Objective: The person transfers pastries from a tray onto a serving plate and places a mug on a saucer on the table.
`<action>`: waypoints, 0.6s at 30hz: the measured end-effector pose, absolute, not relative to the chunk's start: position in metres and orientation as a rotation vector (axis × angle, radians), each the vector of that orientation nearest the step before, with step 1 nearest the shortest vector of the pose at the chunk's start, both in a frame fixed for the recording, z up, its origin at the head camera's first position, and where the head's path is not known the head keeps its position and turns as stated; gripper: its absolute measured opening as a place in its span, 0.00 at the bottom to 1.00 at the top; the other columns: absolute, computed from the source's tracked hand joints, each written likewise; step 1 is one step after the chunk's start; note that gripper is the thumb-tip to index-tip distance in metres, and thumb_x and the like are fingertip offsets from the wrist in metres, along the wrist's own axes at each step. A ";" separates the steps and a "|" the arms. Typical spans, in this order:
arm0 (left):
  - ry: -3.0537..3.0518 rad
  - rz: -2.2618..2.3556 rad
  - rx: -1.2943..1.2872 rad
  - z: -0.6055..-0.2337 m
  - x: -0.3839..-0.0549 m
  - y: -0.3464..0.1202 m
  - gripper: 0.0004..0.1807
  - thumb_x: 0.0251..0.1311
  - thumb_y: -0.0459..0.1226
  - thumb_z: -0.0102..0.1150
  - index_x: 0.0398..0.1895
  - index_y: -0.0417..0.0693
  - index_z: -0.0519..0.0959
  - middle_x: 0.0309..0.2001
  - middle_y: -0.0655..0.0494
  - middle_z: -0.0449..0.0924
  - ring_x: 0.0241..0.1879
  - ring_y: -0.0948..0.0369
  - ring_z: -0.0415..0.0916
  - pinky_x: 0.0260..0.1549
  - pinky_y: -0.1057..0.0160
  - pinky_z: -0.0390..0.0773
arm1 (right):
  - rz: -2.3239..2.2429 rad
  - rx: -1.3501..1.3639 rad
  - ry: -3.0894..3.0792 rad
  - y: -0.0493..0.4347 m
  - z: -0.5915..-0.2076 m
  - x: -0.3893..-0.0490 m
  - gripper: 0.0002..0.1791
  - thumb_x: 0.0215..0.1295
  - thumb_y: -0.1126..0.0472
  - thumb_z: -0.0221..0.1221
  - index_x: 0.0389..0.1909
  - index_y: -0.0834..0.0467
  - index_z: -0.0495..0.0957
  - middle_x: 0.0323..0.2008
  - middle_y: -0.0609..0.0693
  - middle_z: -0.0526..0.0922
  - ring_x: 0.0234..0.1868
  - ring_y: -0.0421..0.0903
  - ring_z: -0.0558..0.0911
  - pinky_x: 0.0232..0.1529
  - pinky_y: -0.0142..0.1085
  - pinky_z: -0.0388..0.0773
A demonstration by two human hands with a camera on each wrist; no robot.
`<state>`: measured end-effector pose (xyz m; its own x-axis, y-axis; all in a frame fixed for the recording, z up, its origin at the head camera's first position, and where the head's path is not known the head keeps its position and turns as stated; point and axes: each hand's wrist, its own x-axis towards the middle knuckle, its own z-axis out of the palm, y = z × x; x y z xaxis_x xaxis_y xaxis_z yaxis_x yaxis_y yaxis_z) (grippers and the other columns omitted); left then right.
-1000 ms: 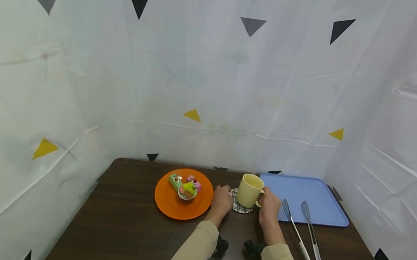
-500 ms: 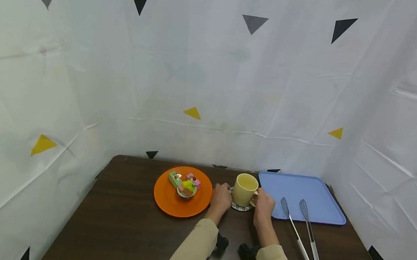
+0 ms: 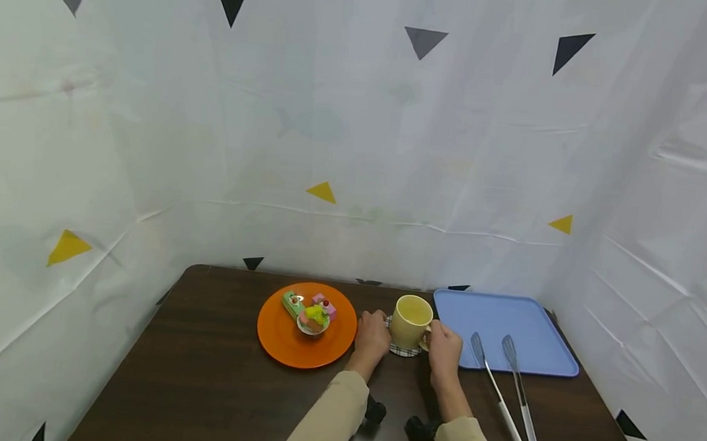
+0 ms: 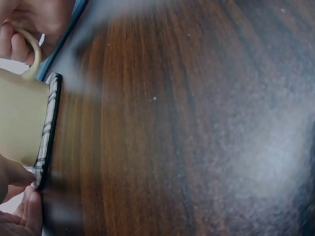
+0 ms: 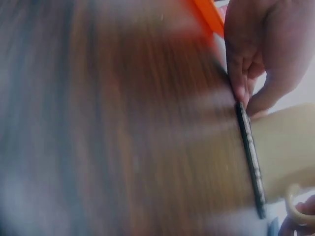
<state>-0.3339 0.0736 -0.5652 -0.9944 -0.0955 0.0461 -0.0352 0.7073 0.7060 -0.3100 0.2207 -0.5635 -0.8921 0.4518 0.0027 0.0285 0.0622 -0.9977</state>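
Observation:
A pale yellow mug [image 3: 411,323] stands upright on a round black-and-white checked coaster [image 3: 404,351]. My right hand [image 3: 444,349] grips the mug by its handle, on the right side. At the coaster's left edge my left hand [image 3: 372,336] pinches the rim between thumb and fingers, as the coaster [image 4: 47,130] shows in the left wrist view. In the right wrist view the coaster [image 5: 250,160] appears edge-on beneath the mug [image 5: 285,150]. Most of the coaster's top is hidden by the mug.
Left of the hands is an orange plate [image 3: 277,339] with several toy-like pastries [image 3: 310,314]. To the right lies a blue tray [image 3: 538,334], with metal tongs [image 3: 515,385] leaning over its front edge. White cloth hangs behind the dark wooden table [image 3: 204,385].
My right hand has brought the mug leftward, further onto the middle of the coaster. My left hand has stayed at the coaster's edge.

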 end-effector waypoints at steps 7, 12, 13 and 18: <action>-2.755 -1.361 0.062 -0.570 -0.330 0.081 0.19 0.68 0.25 0.59 0.61 0.37 0.82 0.55 0.36 0.79 0.57 0.41 0.79 0.63 0.43 0.81 | 1.820 -0.469 -2.255 0.236 -0.548 -0.306 0.18 0.83 0.55 0.48 0.53 0.68 0.73 0.45 0.57 0.81 0.44 0.49 0.80 0.44 0.37 0.79; -2.664 -1.547 0.055 -0.549 -0.324 0.081 0.23 0.72 0.28 0.52 0.69 0.41 0.75 0.63 0.36 0.70 0.49 0.45 0.81 0.56 0.44 0.83 | 1.722 -0.408 -2.293 0.245 -0.532 -0.307 0.20 0.83 0.56 0.48 0.62 0.68 0.69 0.60 0.66 0.76 0.59 0.56 0.76 0.56 0.41 0.73; -2.646 -1.577 0.038 -0.540 -0.324 0.080 0.23 0.74 0.30 0.50 0.71 0.42 0.73 0.66 0.36 0.68 0.47 0.45 0.81 0.54 0.45 0.84 | 1.682 -0.383 -2.292 0.246 -0.528 -0.308 0.20 0.82 0.58 0.49 0.62 0.69 0.69 0.60 0.67 0.75 0.61 0.58 0.75 0.58 0.43 0.72; -2.614 -1.600 -0.110 -0.479 -0.329 0.061 0.26 0.80 0.39 0.44 0.78 0.49 0.67 0.76 0.41 0.59 0.53 0.45 0.80 0.53 0.41 0.81 | 1.445 -0.250 -2.386 0.253 -0.495 -0.312 0.20 0.81 0.59 0.52 0.65 0.67 0.71 0.64 0.69 0.76 0.69 0.65 0.73 0.73 0.62 0.61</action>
